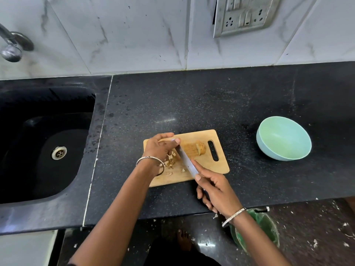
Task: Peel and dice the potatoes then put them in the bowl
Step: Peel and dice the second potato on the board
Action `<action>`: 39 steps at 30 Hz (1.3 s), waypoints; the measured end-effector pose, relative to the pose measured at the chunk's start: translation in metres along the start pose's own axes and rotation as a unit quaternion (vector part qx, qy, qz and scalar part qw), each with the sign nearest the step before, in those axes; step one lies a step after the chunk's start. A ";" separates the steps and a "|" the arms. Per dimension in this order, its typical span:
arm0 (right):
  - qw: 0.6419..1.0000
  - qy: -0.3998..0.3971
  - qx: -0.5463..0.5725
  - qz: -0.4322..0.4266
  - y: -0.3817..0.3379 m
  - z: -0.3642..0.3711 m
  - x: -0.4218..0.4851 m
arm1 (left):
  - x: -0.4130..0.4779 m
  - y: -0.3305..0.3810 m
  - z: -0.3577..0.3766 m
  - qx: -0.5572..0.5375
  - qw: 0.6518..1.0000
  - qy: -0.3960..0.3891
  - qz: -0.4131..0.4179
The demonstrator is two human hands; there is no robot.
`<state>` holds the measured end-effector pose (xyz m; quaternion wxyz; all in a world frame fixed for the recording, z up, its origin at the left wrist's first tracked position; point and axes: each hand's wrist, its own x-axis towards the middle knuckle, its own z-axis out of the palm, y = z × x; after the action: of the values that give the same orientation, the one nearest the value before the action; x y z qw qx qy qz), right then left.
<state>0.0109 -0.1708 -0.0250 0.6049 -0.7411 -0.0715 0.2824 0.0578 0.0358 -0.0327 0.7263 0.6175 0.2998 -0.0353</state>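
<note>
Marble-tiled wall, dark sink at left | black speckled table carries empty bowl, well right of cutting board | potato mid-board, diced bits beside | left hand fingers curled over potato | right hand fingers wrapped round knife | judgement: keep fingertips tucked, cuts even.

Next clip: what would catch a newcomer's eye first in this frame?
The two hands at the wooden board mid-counter: the right hand holds a knife angled across it, while the left hand rests over small potato dice, an uncut sliced piece just beyond the blade. Then the empty pale green bowl to the right and the black sink on the left.
</note>
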 end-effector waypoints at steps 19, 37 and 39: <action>0.999 -0.020 0.025 0.032 0.007 -0.018 0.004 | 0.013 -0.007 -0.019 0.154 0.984 0.031 0.079; 0.964 0.174 -0.187 -0.069 0.032 -0.034 0.011 | 0.013 -0.019 0.051 0.541 0.799 0.009 0.263; 0.966 0.163 -0.190 -0.069 0.033 -0.034 0.011 | 0.014 -0.021 0.054 0.543 0.796 0.011 0.269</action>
<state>0.0292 -0.2034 -0.0555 0.4742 -0.8719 -0.0754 0.0963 0.0819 -0.0138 -0.0547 0.2490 0.9665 0.0615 0.0110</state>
